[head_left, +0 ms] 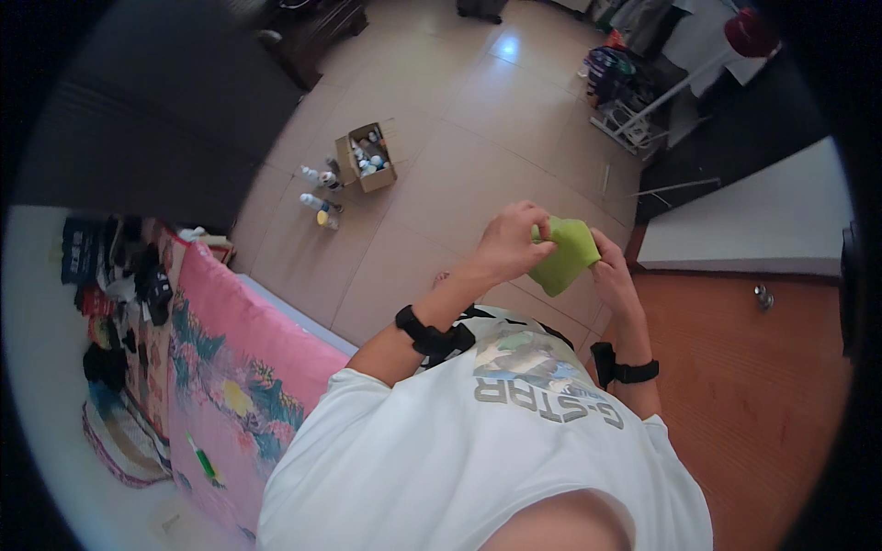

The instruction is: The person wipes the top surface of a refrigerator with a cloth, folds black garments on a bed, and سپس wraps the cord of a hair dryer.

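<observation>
A small green cloth [566, 254] is held up in front of the person's chest, above the tiled floor [441, 184] — the left hand [511, 243] grips its upper left edge with fingers curled shut, and the right hand [614, 271] pinches its right side. Beyond the cloth, up and to its left, an open cardboard box [365, 157] of small bottles sits on the tiles, with a few loose bottles [319, 191] just beside it — and to the cloth's lower left lies a pink flowered blanket [243, 367]

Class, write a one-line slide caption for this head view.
Both hands, left and right, hold a folded green cloth above a tiled floor.
</observation>
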`<state>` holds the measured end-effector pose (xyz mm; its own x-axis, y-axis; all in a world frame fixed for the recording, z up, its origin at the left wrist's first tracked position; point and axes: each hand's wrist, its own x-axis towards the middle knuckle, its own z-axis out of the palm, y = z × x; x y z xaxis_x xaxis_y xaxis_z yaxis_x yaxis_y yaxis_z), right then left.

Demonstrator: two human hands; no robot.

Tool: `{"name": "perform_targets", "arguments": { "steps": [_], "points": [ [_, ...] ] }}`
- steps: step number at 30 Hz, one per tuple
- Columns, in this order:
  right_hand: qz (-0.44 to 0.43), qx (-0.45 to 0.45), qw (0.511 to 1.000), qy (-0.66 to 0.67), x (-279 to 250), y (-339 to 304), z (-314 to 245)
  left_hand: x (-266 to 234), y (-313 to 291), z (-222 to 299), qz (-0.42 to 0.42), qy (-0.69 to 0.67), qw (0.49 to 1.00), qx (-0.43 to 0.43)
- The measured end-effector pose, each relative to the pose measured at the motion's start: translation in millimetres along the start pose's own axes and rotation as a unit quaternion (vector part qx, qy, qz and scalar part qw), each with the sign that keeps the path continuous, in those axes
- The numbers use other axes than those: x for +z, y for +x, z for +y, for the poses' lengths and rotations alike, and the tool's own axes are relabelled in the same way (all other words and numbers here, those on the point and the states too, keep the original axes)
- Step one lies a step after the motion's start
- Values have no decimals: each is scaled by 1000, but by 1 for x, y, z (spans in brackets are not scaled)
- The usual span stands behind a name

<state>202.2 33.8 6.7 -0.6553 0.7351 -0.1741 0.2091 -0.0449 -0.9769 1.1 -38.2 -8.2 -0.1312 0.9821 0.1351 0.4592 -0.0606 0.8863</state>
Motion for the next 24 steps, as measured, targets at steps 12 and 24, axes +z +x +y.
{"name": "perform_targets", "arguments": {
  "steps": [12,24],
  "points": [
    [72,149,952,259,18,1,42,24,-20,30,-44,93,976,192],
    [-2,60,901,429,7,-2,-2,-25,-12,17,113,116,985,54]
  ]
}}
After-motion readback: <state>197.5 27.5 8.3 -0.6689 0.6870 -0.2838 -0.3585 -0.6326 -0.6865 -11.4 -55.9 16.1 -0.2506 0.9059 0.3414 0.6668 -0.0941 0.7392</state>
